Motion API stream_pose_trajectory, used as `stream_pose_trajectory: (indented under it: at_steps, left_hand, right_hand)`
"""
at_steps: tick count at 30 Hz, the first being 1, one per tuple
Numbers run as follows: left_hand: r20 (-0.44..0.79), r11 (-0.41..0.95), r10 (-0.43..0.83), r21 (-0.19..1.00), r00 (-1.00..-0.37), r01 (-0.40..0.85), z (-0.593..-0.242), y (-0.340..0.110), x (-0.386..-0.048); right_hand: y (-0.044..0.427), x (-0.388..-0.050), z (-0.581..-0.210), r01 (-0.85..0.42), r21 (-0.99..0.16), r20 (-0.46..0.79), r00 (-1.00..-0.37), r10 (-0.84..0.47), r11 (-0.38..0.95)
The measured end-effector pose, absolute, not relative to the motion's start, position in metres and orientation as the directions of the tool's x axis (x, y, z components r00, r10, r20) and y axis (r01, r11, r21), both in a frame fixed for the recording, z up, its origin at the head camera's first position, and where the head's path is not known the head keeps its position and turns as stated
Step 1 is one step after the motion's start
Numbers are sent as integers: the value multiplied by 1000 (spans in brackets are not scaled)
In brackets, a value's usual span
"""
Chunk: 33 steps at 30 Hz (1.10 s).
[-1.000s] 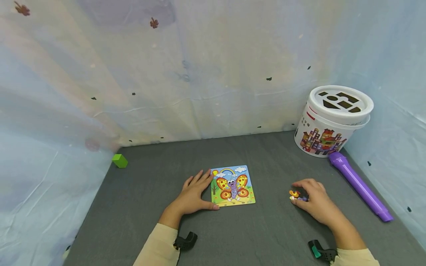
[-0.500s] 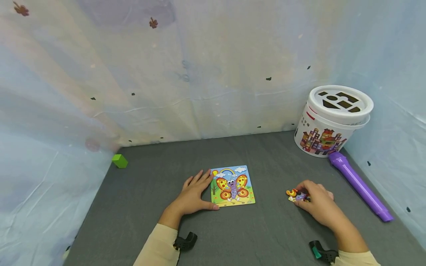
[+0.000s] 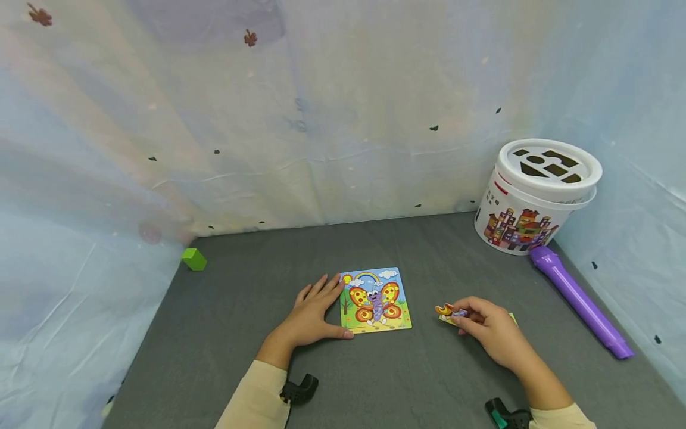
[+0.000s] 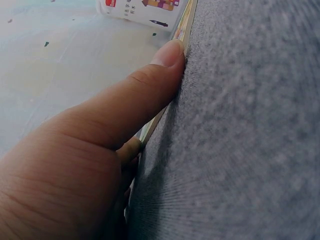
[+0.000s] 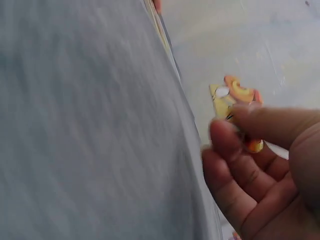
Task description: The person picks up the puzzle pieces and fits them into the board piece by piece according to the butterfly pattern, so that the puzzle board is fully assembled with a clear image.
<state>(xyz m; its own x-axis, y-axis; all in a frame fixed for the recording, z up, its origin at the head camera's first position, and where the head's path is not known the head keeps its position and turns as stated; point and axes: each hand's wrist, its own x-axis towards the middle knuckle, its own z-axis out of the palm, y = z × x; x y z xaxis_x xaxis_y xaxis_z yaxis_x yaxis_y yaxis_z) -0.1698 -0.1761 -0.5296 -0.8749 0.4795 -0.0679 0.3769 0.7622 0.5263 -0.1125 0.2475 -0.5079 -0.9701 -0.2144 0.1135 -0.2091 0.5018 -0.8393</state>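
Note:
A square butterfly puzzle [image 3: 375, 300] lies flat on the grey table, its picture facing up. My left hand [image 3: 311, 319] rests at its left side, fingers spread and straight, with the thumb along the lower left corner. The left wrist view shows that thumb [image 4: 150, 82] against the puzzle's thin edge [image 4: 189, 22]. To the right of the puzzle, my right hand [image 3: 495, 330] pinches a puzzle piece [image 3: 446, 310] with orange, yellow and purple printing. In the right wrist view the piece [image 5: 240, 91] sits between thumb and fingers, partly covered by them.
Behind my right hand peeks the yellow-green edge of something flat [image 3: 513, 319]. A white bucket [image 3: 530, 196] with a shape-hole lid stands at the back right. Beside it lies a purple tube [image 3: 581, 302]. A green block [image 3: 194, 260] sits at the far left corner.
My right hand has moved left toward the puzzle with the piece pinched in it. A yellow-green edge now shows behind that hand. My left hand and the puzzle stay put.

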Motion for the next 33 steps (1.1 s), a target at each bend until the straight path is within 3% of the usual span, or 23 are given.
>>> stream_pose_trajectory:
  at_steps: [7, 12, 23, 33]
  left_hand:
    - [-66, 766, 480, 517, -875, 382, -530, -176, -170]
    - [-61, 765, 481, 517, -875, 385, -528, -176, -170]
    - [-45, 757, 486, 521, -873, 395, -529, -175, -169]
    - [-34, 756, 493, 512, -870, 408, -531, -176, -170]
  right_hand:
    - [231, -111, -513, -236, -908, 165, -961, -223, 346]
    - [221, -110, -514, -281, -902, 204, -947, -248, 329]
    - [195, -112, -508, -217, -950, 136, -935, -328, 224]
    - [169, -127, -507, -207, -935, 98, -931, -351, 289]
